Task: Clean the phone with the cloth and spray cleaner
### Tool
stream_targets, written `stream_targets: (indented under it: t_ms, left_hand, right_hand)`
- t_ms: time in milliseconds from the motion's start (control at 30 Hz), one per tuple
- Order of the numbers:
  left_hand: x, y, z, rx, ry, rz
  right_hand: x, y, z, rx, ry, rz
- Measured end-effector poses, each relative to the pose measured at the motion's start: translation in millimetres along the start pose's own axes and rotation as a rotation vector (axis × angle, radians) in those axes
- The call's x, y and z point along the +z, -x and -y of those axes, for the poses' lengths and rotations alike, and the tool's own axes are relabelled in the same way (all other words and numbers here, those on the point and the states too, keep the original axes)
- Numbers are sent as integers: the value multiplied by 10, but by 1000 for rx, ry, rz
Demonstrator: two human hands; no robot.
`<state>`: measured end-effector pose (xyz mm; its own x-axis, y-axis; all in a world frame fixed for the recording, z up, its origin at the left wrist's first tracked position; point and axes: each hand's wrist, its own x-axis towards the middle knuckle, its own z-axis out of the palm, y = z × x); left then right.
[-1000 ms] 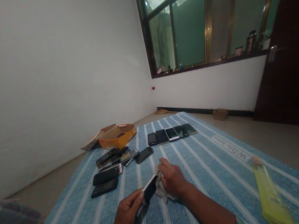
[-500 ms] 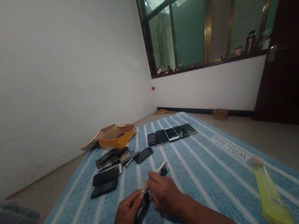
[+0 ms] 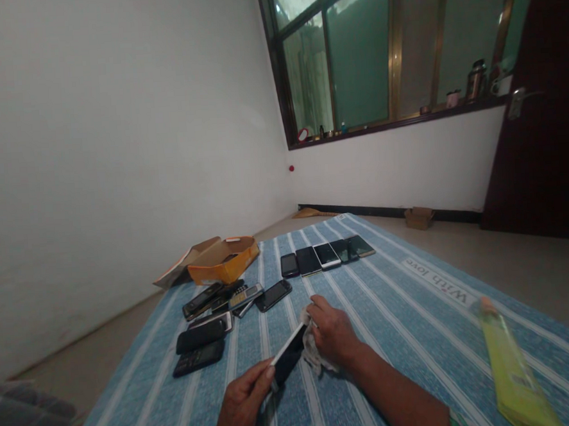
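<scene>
A white-edged mobile phone [image 3: 289, 355] with a dark screen is tilted above the striped cloth, its near end gripped by my left hand [image 3: 246, 395]. At its far end, my right hand [image 3: 331, 331] is closed on a crumpled whitish cloth [image 3: 315, 354], which is pressed against the phone's edge. Left of my hands lies a loose pile of old phones, among them a black keypad phone [image 3: 199, 357], a grey keypad phone [image 3: 245, 296] and a dark touchscreen phone [image 3: 274, 295].
Beyond my hands, several phones stand side by side in a row, including a white phone [image 3: 326, 255]. An open orange box [image 3: 225, 265] sits at the far left. A yellow-green bottle [image 3: 516, 369] lies on the striped bed cover [image 3: 407, 334] at right.
My right hand has slid with the cloth from the phone's middle to its far end, uncovering the dark screen. My left hand keeps its grip in about the same spot.
</scene>
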<state>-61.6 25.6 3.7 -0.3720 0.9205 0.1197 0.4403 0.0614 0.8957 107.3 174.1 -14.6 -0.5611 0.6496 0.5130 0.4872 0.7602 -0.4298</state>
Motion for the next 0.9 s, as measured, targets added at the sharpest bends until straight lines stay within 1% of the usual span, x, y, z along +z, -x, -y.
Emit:
stream_targets:
  t_ms: [100, 167, 233, 400, 433, 500, 633, 800, 900]
  left_hand:
    - [1, -1, -11, 0, -2, 1]
    - [1, -4, -4, -3, -7, 0]
    - [2, -5, 7, -7, 1, 4]
    - [14, -8, 14, -18, 45, 5]
    - [16, -10, 12, -23, 50, 7]
    - [19, -14, 8, -29, 52, 7]
    - [13, -10, 1, -14, 40, 4]
    - [7, 11, -36, -14, 28, 26]
    - [7, 25, -60, -22, 34, 22]
  right_hand:
    - [4, 0, 6, 11, -14, -8]
    - [24, 20, 51, -28, -24, -4]
    - [58, 57, 132, -99, -33, 7]
    - [166, 168, 379, -347, -65, 34]
    - [178, 181, 409, -378, -66, 41]
    - [184, 188, 428, -398, -59, 55]
    - [141, 139, 316, -320, -43, 48]
    - [69, 52, 97, -140, -23, 14]
    - [45, 28, 37, -50, -11, -2]
